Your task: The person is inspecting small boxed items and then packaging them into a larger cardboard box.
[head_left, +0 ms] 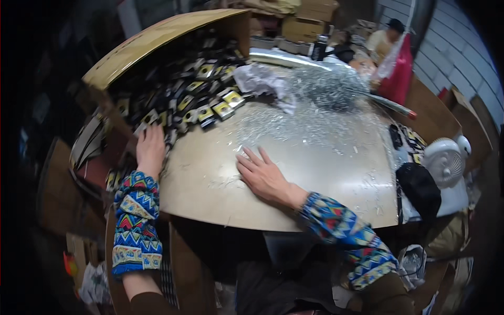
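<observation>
My left hand (pixel 150 149) reaches to the near left edge of a heap of small black packs with yellow and white cards (pixel 205 113). Its fingers are stretched out against the packs, and the thumb side is partly hidden. My right hand (pixel 265 176) lies palm down on the pale tabletop (pixel 210 197), fingers spread, holding nothing. Beyond its fingertips, many thin, shiny, silvery pieces (pixel 294 126) are scattered, rising into a dense pile (pixel 333 86) at the back. A few more loose pieces (pixel 226 181) lie left of the right hand.
An open cardboard box (pixel 168 44) encloses the heap at the back left. Crumpled white plastic (pixel 262 81) lies beside it. At right stand a white fan (pixel 443 160) and a black cloth-like item (pixel 420 189). A rod (pixel 388 105) rests near the pile; another person (pixel 383 42) sits farther back.
</observation>
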Tool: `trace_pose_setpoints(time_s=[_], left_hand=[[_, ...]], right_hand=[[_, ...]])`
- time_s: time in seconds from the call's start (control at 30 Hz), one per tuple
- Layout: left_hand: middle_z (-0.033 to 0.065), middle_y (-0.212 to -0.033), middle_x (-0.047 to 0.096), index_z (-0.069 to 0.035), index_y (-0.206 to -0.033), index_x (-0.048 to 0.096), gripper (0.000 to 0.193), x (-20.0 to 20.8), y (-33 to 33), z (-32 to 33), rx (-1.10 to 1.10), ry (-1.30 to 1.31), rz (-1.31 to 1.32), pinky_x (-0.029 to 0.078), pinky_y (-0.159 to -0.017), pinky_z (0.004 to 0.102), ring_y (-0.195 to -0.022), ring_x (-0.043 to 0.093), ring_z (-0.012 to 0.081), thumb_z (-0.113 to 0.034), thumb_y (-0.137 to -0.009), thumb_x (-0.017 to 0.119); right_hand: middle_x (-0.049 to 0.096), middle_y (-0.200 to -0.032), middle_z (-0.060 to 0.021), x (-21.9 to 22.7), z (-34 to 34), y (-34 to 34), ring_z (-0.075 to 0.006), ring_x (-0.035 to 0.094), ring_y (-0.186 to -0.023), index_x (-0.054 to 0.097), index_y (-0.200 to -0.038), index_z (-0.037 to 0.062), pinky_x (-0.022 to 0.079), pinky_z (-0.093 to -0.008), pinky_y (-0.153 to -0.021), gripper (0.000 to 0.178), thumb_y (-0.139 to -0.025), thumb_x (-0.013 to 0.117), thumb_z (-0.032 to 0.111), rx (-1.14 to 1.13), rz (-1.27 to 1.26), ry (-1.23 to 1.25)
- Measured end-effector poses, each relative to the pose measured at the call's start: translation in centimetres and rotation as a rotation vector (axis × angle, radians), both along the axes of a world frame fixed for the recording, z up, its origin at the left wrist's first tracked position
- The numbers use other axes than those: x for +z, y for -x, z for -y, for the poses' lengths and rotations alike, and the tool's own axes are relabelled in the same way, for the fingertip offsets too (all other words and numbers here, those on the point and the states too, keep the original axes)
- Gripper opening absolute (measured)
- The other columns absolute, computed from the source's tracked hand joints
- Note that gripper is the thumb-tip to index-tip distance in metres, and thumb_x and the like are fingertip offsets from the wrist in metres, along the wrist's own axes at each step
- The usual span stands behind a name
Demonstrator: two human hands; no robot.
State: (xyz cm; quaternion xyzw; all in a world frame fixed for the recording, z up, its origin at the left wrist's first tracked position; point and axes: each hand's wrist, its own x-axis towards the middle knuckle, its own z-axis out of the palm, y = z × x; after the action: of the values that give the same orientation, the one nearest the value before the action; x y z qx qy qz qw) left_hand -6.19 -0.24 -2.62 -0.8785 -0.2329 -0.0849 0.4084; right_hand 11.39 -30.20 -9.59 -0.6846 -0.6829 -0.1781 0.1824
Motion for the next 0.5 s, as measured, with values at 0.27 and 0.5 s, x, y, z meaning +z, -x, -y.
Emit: trace_pose_setpoints(time_s=[0.27, 0.5], left_hand=[[0.0065, -0.089, 0.06, -0.008, -0.081, 0.067, 0.009, 1.5, -2.2, -2.6, -0.195, 0.08, -0.139, 0.048, -0.079, 0.0361, -0.093, 0.059, 0.0245, -0.008, -0.079, 0.059], [0.0065, -0.085, 0.057, -0.009, -0.081, 0.058, 0.008, 3.1, -1.2, 1.8, -0.404, 0.142, 0.03, 0.049, -0.072, 0.0352, -0.088, 0.06, 0.0245, -0.006, -0.074, 0.058]], right_hand=[[0.046, -0.143, -0.0148, -1.0, 6.3, -9.8, -0.0495, 0.039, -0.13, 0.05, -0.136, 0.0157, 0.029, -0.0676, -0.104, 0.044, -0.099, 0.045, 0.041, -0.481, -0.111, 0.195], [0.04, -0.15, -0.0137, -1.5, 14.4, -7.6, -0.0436, 0.033, -0.137, 0.046, -0.141, 0.0163, 0.024, -0.0674, -0.108, 0.046, -0.1, 0.045, 0.036, -0.535, -0.187, 0.303]])
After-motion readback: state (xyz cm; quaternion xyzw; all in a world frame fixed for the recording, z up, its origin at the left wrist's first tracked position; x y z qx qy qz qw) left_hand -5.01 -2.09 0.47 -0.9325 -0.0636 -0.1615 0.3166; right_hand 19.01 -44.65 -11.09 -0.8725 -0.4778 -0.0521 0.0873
